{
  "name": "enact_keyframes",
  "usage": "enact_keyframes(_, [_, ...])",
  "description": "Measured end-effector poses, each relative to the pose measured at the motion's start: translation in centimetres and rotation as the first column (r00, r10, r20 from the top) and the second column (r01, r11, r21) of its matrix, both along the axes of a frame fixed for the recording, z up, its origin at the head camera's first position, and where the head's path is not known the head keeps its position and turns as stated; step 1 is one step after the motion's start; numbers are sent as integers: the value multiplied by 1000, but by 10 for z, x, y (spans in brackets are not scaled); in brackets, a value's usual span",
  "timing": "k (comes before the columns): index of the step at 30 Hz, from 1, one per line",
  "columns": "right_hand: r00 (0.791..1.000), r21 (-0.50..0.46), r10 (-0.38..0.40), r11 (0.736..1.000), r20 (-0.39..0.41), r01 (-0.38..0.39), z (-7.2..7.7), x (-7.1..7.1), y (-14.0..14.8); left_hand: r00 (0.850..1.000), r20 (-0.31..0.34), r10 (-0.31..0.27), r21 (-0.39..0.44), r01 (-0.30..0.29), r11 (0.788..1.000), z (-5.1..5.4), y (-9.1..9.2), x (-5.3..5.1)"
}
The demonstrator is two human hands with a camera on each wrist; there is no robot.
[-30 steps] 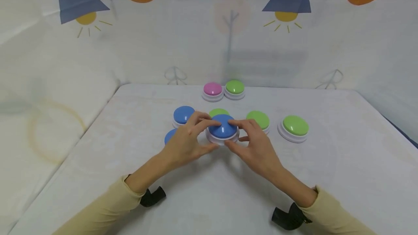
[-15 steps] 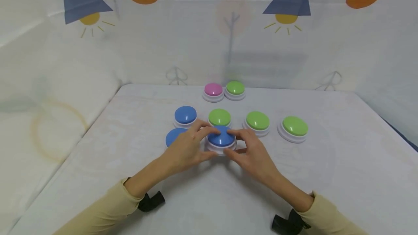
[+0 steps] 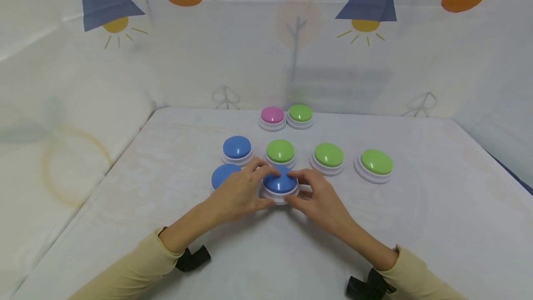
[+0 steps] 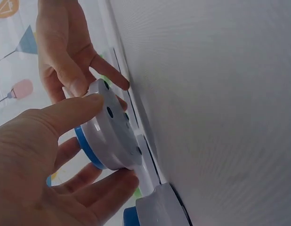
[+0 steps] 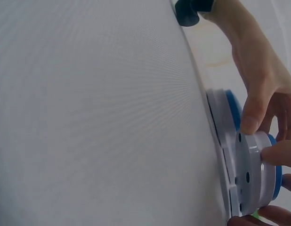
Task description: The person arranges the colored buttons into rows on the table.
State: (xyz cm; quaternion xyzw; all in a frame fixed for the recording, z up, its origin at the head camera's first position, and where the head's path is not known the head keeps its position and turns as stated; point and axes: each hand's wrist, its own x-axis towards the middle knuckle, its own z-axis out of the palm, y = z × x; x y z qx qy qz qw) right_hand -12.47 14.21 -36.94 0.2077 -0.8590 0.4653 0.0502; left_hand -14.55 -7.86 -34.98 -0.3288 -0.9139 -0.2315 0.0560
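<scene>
Over the table (image 3: 266, 258), we find the left hand (image 3: 238, 192) and right hand (image 3: 322, 198) holding a blue button (image 3: 280, 184) raised, just nearside of the green button (image 3: 280, 151). Both hands' fingers are clamped around its rim. We judge uneven release could tip it; lowering too far forward could knock the green button.

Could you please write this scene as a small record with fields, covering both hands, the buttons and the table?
Left hand: grips the held button from the left
Right hand: grips it from the right
Held status: blue dome, white base, raised off the table
Other blue buttons: two, the nearer partly hidden by the left hand
Green buttons: four
Pink button: one, beside the farthest green one
Table color: white
</scene>
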Motion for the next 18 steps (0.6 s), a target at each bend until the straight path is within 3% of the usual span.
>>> enact_keyframes(9, [1000, 51, 14, 999, 12, -15, -3, -1, -1, 997, 71, 22, -37, -19, 999, -1, 2, 2])
enact_keyframes(18, [999, 178, -36, 984, 13, 33, -3, 2, -4, 999, 32, 9, -93, -6, 996, -2, 3, 1])
